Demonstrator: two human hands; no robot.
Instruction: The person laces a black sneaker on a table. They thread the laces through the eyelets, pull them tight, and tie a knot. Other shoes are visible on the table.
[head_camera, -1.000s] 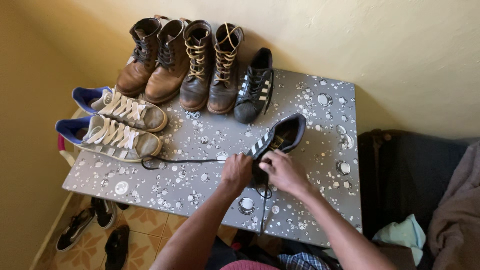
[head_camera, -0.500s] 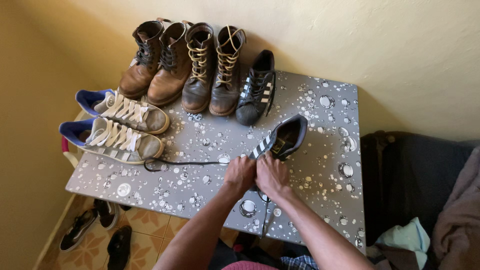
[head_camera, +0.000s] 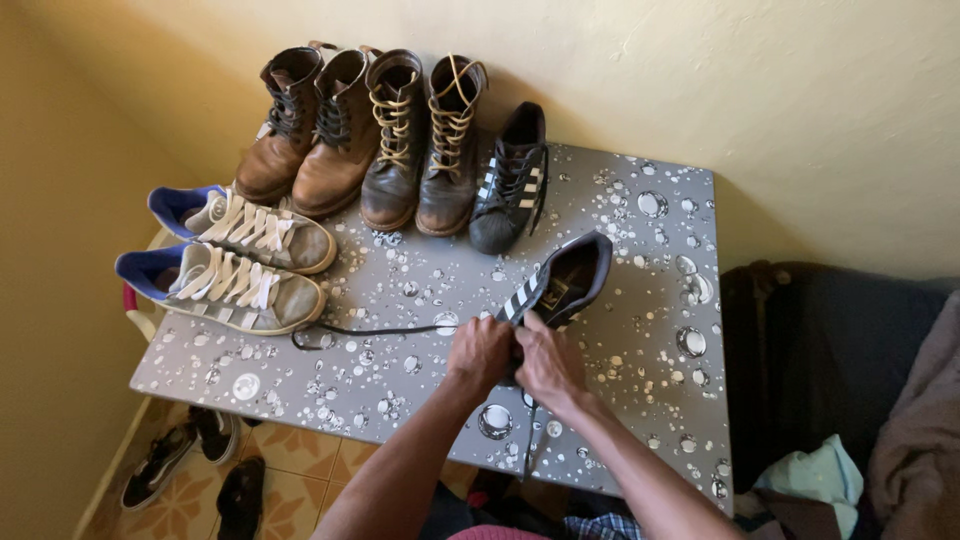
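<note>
At centre frame, the left hand (head_camera: 481, 352) and right hand (head_camera: 546, 362) pinched the black lace (head_camera: 375, 329) over the striped black sneaker (head_camera: 560, 283) on the grey table (head_camera: 650, 300).

Light: soft daylight, cast from the right
Shadows: left wall (head_camera: 60, 300) dimmed
Glare: none seen
Focus: sharp, edges slightly bent

Yellow walls (head_camera: 800, 90); tiled floor (head_camera: 290, 470); grey droplet-print table (head_camera: 640, 180).

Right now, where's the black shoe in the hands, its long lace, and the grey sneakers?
Black shoe (head_camera: 570, 275), head view, open heel.
Lace (head_camera: 380, 329), head view, stretch lying on table.
Grey sneakers (head_camera: 240, 285), head view, nearer sneaker's laces.
</note>
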